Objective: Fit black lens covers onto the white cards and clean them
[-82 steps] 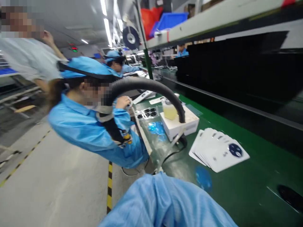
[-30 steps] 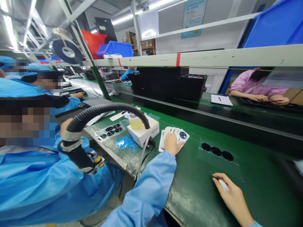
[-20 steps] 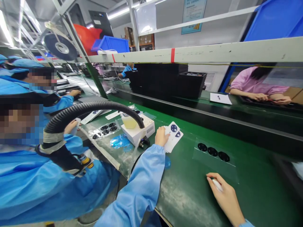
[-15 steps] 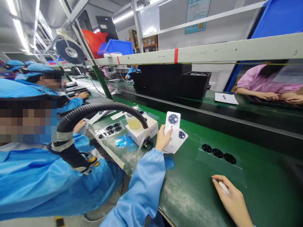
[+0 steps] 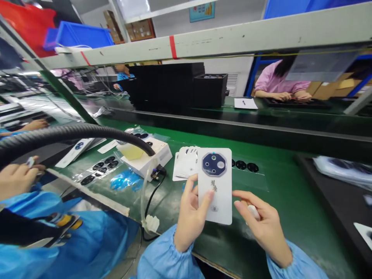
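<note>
My left hand [image 5: 190,215] grips a white phone back panel [image 5: 216,205] by its left edge, thumb across the front. The panel stands nearly upright facing me, with a dark blue octagonal camera area at the top and small grey marks below. My right hand [image 5: 263,221] is closed around a small white object [image 5: 254,212], mostly hidden by the fingers. Its forefinger reaches to the panel's right edge; whether it touches I cannot tell. Behind the panel to the left lies a fanned stack of white panels [image 5: 184,164]. Black camera lens covers [image 5: 241,165] lie on clear film, partly hidden.
A white box [image 5: 157,157] with a black hose [image 5: 87,131] arching over it stands left. Blue film pieces [image 5: 126,180] lie beside more black covers [image 5: 100,168]. A co-worker's hand [image 5: 20,178] is at far left. A black tray [image 5: 328,201] borders the right.
My left hand has brought the panel from over the stack to in front of me. My right hand is now close beside it. The view has swung right.
</note>
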A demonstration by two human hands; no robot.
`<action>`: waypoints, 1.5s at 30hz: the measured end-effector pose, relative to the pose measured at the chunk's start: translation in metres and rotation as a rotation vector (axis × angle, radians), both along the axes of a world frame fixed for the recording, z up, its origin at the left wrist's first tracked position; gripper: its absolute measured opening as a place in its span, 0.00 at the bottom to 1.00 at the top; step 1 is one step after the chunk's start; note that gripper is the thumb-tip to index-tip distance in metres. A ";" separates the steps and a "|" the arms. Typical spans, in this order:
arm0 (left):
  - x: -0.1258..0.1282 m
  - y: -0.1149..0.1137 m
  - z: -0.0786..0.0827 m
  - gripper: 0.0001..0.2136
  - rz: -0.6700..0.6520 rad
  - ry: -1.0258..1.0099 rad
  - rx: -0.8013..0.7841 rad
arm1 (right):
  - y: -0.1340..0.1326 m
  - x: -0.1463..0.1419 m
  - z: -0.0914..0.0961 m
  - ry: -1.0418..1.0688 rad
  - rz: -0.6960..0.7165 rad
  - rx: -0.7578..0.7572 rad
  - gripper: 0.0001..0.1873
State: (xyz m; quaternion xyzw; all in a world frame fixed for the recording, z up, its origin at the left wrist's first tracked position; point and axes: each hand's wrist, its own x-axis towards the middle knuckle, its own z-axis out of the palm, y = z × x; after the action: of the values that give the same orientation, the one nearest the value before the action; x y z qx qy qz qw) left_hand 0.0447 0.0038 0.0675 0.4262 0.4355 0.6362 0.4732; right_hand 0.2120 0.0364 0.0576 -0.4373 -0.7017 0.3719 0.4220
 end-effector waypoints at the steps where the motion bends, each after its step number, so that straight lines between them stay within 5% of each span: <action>1: 0.007 0.000 -0.007 0.17 -0.032 0.044 -0.009 | 0.002 0.002 0.000 0.013 0.005 -0.045 0.16; 5: 0.025 0.010 -0.039 0.17 -0.161 0.233 -0.020 | 0.013 0.020 -0.016 0.025 0.041 -0.245 0.18; 8: 0.022 0.040 -0.055 0.25 -0.151 0.335 -0.030 | 0.018 0.038 -0.036 -0.004 0.057 -0.346 0.19; 11: 0.014 0.081 -0.060 0.23 -0.166 0.500 -0.031 | 0.020 0.049 -0.054 -0.035 0.060 -0.405 0.19; 16: 0.013 0.122 -0.060 0.09 -0.407 0.748 0.046 | 0.023 0.052 -0.068 -0.085 0.063 -0.409 0.19; 32: 0.009 0.134 -0.092 0.09 -0.548 1.011 0.213 | 0.022 0.053 -0.074 -0.331 0.036 -0.350 0.20; 39: 0.007 0.138 -0.091 0.09 -0.607 1.072 0.243 | 0.020 0.059 -0.068 -0.543 0.003 -0.286 0.20; 45: 0.009 0.142 -0.089 0.10 -0.639 1.128 0.254 | 0.034 0.062 -0.063 -0.682 0.027 -0.213 0.11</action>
State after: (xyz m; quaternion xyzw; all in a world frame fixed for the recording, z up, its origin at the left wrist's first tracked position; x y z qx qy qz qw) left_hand 0.0538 0.1454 -0.0214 0.8549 0.3902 0.1902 0.2840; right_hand 0.2743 0.0708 -0.0057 -0.5684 -0.7652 0.2813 0.1107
